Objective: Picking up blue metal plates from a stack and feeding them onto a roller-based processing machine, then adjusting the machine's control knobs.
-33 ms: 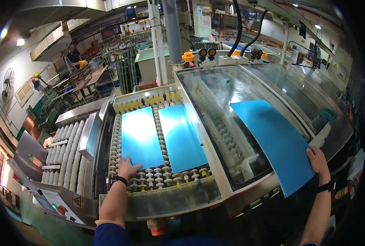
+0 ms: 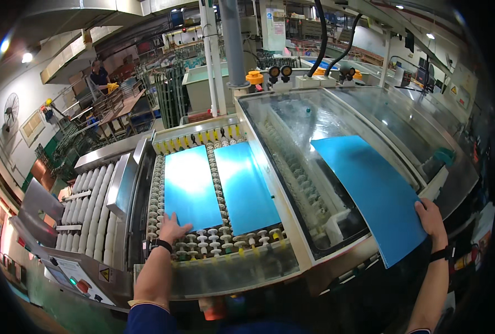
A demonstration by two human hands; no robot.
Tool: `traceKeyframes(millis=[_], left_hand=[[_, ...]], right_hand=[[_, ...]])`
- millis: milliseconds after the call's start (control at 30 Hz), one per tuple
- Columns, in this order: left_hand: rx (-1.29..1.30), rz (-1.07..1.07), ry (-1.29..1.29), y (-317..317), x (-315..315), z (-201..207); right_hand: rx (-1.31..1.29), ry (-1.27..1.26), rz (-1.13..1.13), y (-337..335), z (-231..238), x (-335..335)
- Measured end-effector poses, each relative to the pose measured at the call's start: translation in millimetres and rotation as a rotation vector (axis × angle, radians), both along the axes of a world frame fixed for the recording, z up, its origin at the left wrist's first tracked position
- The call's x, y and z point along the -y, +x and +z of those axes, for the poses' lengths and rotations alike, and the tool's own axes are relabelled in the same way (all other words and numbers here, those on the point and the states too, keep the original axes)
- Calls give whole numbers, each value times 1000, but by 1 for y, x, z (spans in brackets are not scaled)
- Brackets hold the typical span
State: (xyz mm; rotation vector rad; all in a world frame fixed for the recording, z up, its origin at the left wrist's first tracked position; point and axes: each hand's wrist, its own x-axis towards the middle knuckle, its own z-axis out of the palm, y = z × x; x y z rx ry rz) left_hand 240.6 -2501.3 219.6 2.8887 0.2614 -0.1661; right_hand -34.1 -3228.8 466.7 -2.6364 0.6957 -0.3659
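Observation:
Two blue panels lie side by side on the roller conveyor (image 2: 203, 246). My left hand (image 2: 174, 228) is at the near left corner of the left panel (image 2: 192, 195), its fingers spread and seemingly touching the edge. The right panel (image 2: 250, 195) lies partly under a bright glare. A third blue panel (image 2: 375, 195) is in my right hand (image 2: 430, 218), gripped by its near right edge with the thumb on top. This panel slants above the machine's clear cover (image 2: 292, 145), its near corner hanging past the front rim. The fingers beneath it are hidden.
White rollers (image 2: 89, 195) stand in a metal-framed section on the left, above a control panel (image 2: 78, 281) with knobs. A grey vertical pipe (image 2: 234, 44) and two gauges (image 2: 280, 71) rise behind the conveyor. Farther back left, a person (image 2: 99, 75) is near a rack.

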Motion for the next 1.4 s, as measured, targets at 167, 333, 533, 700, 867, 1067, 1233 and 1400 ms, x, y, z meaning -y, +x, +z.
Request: traceKeyframes(millis=[167, 333, 533, 700, 867, 1067, 1233, 1400], left_hand=[[-43, -62, -70, -6, 2, 2], [-16, -77, -52, -3, 10, 5], [-28, -77, -50, 1, 37, 14], [206, -261, -408, -26, 107, 51], [100, -453, -1188, -111, 244, 130], [-495, -304, -1800, -198, 350, 203], [-751, -280, -1818, -222, 398, 211], [-646, -285, -1722, -223, 415, 207]], right_hand=[[4, 34, 5, 2, 9, -11], [18, -14, -3, 0, 2, 0], [-11, -36, 2, -9, 11, -5], [-145, -218, -69, -5, 4, 1], [-94, -543, 40, -1, 16, -33], [-45, -488, 161, -6, 14, -40], [-76, -172, -11, -11, 11, 13], [-77, 13, 32, -12, 2, 22]])
